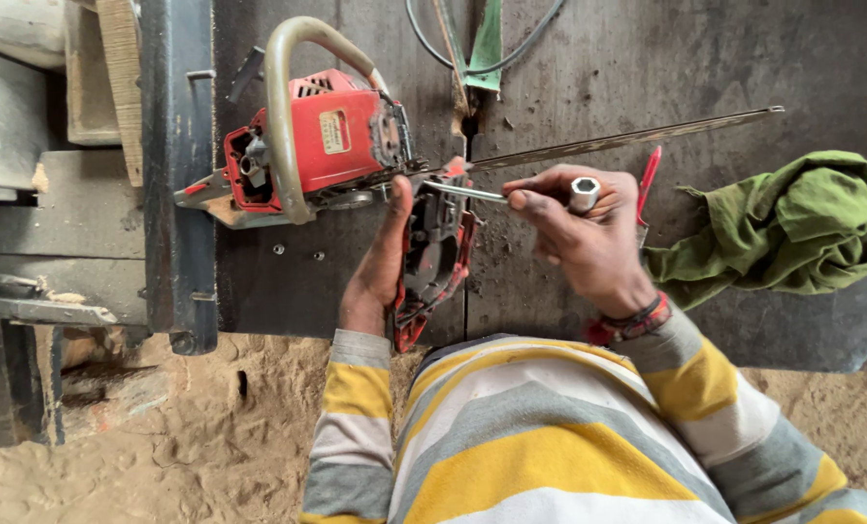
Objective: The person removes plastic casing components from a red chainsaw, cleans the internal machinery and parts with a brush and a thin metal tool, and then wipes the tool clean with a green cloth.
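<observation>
The right hand is curled around a metal socket wrench, fingers pressed together on it, the hexagonal socket end poking up beside the knuckles and the thin shaft running left toward the saw body. A red and black band sits on that wrist. The left hand lies against the red side cover of the chainsaw, palm and fingers wrapped along its left edge and the thumb pointing up toward the engine; the cover tilts toward the person, its dark inner face showing. The wrench tip meets the saw just above this cover, between the 2 hands.

The red chainsaw rests on a dark, worn workbench, its grey loop handle arching over the engine housing at the left. Its long guide bar stretches right across the bench, well above the right hand. A red-handled tool lies just beside the right hand's knuckles, partly hidden by them. Further right a crumpled green cloth sits at the bench's edge. A dark cable and a green strip hang at the top of the bench. Rough timber pieces stand at the far left, and sandy ground lies below. The person's sleeves are striped yellow, grey and white.
</observation>
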